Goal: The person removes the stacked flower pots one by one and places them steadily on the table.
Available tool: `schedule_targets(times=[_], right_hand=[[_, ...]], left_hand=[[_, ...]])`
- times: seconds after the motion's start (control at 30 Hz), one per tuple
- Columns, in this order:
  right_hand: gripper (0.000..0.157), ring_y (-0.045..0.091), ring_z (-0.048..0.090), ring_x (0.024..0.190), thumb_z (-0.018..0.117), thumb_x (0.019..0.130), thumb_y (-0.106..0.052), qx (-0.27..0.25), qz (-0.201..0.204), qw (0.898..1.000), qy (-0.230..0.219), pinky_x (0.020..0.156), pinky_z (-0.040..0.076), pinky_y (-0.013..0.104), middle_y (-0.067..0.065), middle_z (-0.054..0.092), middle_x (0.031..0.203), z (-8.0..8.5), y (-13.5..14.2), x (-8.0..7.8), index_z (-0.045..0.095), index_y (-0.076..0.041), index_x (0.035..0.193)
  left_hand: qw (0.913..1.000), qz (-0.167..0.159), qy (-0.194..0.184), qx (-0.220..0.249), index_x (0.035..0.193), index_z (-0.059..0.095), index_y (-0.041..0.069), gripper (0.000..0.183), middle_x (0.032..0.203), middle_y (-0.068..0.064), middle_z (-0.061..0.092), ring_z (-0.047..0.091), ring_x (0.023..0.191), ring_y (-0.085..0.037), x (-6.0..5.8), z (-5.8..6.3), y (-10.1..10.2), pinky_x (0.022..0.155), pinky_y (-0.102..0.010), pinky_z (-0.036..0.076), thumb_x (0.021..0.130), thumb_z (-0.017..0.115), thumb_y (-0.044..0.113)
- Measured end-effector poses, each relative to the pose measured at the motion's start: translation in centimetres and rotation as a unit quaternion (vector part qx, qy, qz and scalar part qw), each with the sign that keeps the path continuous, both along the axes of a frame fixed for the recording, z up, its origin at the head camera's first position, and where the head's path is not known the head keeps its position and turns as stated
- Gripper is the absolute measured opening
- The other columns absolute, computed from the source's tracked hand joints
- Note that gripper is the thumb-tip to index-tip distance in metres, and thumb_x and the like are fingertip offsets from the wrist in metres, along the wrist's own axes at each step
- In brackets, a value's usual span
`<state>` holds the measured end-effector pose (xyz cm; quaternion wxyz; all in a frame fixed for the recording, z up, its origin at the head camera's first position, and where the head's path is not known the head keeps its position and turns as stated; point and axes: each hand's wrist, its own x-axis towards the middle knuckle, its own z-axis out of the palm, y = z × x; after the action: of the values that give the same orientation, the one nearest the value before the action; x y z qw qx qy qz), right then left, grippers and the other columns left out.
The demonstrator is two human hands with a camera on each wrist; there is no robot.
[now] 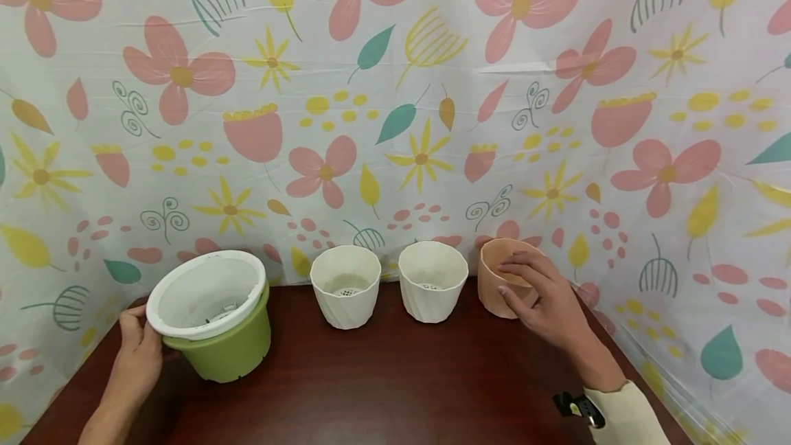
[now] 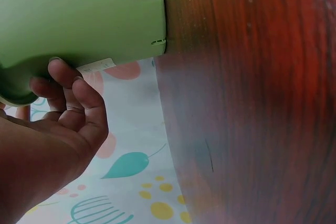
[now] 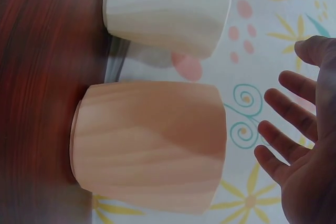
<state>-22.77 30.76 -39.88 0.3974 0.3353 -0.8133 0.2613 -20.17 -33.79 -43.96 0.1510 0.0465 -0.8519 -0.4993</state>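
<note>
At the left of the table stands a green flowerpot [image 1: 237, 352] with a white flowerpot [image 1: 207, 287] nested in it. My left hand [image 1: 137, 352] grips the rim of this stack from its left side. In the left wrist view, curled fingers [image 2: 86, 103] lie against the green wall near the rim. A peach flowerpot [image 1: 494, 287] with a swirled wall stands upright at the right. My right hand [image 1: 546, 297] hovers over its near right rim with fingers spread, holding nothing. The right wrist view shows the fingers [image 3: 291, 108] apart from the peach pot.
Two white swirled flowerpots, one left [image 1: 346, 294] and one right [image 1: 432, 287], stand between the stack and the peach pot. A floral-patterned cloth [image 1: 395, 177] rises behind and beside the dark red wooden table [image 1: 371, 390]. A black strap [image 1: 577, 409] hangs at my right sleeve.
</note>
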Motion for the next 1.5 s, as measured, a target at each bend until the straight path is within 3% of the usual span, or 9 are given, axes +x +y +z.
schedule_targets(times=[0.23,0.53,0.87,1.23,1.5], right_hand=[[0.027,0.041,0.059,0.119,0.080,0.095,-0.021,-0.003,0.016,1.000,0.012,0.117,0.036,0.023,0.017,0.070,0.119,0.1,-0.1,-0.2,0.077,-0.008,0.119],[0.038,0.037,0.058,0.123,0.073,0.102,-0.035,-0.006,0.029,0.999,0.024,0.116,0.036,0.023,0.019,0.069,0.118,0.0,-0.8,-0.6,0.076,0.000,0.115],[0.045,0.039,0.060,0.115,0.065,0.105,-0.046,0.000,0.037,0.998,0.051,0.114,0.038,0.024,0.020,0.070,0.114,0.1,-1.7,-1.1,0.077,-0.004,0.116],[0.042,0.039,0.061,0.117,0.068,0.104,-0.044,0.003,0.048,0.998,0.046,0.116,0.038,0.025,0.018,0.071,0.115,0.4,-2.3,-1.2,0.077,-0.005,0.116],[0.025,0.034,0.061,0.122,0.079,0.094,-0.019,0.006,0.047,0.999,0.017,0.115,0.039,0.025,0.012,0.072,0.117,0.7,-2.8,-1.1,0.077,-0.010,0.117]], left_hand=[[0.9999,-0.007,0.006,0.007,0.140,0.013,-0.001,0.048,0.134,-0.032,0.034,0.055,0.077,0.002,-0.4,-0.1,0.2,0.063,-0.028,0.057,0.116,0.020,0.040],[1.0000,0.003,0.003,0.003,0.141,0.013,-0.001,0.049,0.134,-0.031,0.033,0.055,0.075,0.000,0.0,0.0,0.1,0.061,-0.028,0.056,0.116,0.020,0.040],[1.0000,0.004,0.002,0.003,0.142,0.013,-0.002,0.048,0.130,-0.031,0.036,0.055,0.073,0.000,-0.2,0.0,0.1,0.061,-0.027,0.055,0.116,0.020,0.037],[0.9999,0.011,0.003,0.006,0.140,0.014,-0.001,0.046,0.131,-0.029,0.035,0.055,0.074,0.000,-0.1,0.0,0.2,0.061,-0.027,0.055,0.116,0.021,0.038],[0.9998,0.019,-0.007,0.002,0.142,0.014,0.000,0.049,0.133,-0.029,0.035,0.054,0.076,0.000,-0.1,0.0,0.4,0.062,-0.027,0.055,0.116,0.020,0.042]])
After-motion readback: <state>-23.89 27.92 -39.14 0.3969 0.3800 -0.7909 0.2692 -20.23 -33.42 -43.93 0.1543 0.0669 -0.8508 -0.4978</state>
